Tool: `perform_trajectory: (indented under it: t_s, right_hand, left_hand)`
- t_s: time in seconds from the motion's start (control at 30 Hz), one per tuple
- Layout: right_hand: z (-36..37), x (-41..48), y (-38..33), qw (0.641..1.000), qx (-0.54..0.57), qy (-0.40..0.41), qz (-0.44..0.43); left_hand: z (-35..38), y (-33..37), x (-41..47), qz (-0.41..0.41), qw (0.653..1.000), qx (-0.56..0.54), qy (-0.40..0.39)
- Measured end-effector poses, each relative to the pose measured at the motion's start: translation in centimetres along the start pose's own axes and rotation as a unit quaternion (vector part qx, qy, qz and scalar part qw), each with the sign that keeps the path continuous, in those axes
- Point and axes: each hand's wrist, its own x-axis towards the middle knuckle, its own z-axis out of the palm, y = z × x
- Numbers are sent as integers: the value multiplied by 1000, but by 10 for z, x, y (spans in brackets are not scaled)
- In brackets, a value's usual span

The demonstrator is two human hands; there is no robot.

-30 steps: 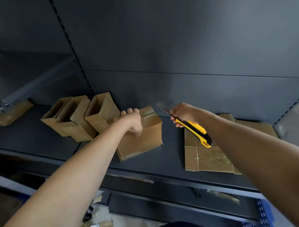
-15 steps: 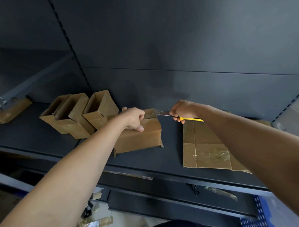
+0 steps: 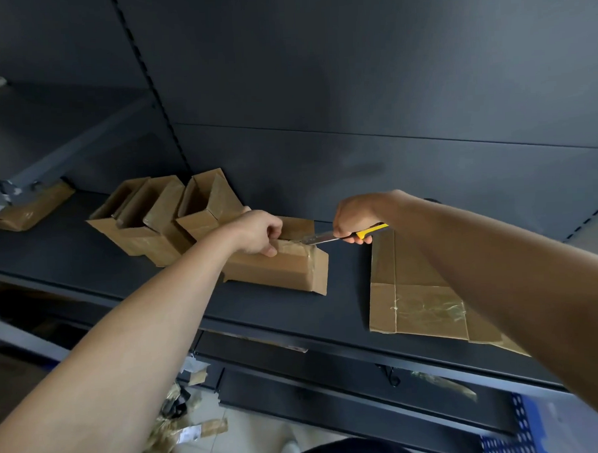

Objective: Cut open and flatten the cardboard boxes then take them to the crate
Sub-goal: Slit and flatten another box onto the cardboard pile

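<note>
A taped cardboard box (image 3: 275, 270) sits on the dark shelf (image 3: 267, 316). My left hand (image 3: 258, 232) grips its top left edge, thumb down on the front face. My right hand (image 3: 353, 217) holds a yellow utility knife (image 3: 369, 231). Its blade lies flat across the taped top seam of the box, tip close to my left hand. To the right, a flattened box (image 3: 420, 289) lies on the shelf, partly hidden under my right forearm.
Three opened boxes (image 3: 160, 218) stand tilted at the back left of the shelf. Another flat piece of cardboard (image 3: 29, 210) lies at the far left under a bracket. Tape scraps (image 3: 183, 430) litter the floor below. A blue perforated crate (image 3: 519, 429) shows at the bottom right.
My right hand lowered the knife from raised to level, and its blade now reaches the box's taped top. My left hand shifted to grip the box's top edge.
</note>
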Motion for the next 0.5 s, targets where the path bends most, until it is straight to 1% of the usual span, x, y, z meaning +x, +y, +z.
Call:
perform_trajectory:
  t_s: [0.1,0.2,0.33,0.43,0.5]
  right_hand:
    - [7,3,0,1000,21,4,-15]
    - [14,2,3,999,43,-16,-21]
    - [0,-8,2,998,20,-50,-13]
    - [3,-5,-3,999,7,-30,-8]
    - [12,0,-7,999,20,-20,-15]
  left_hand:
    - [-2,-3,4,5,1000,-26,5]
    - [-1,-1,5,12,999,-36,2]
    - [-2,5,5,15,999,-33,-6]
    - [-4,11,4,27,999,-41,2]
    - [-2,15,3,36,998,-50,1]
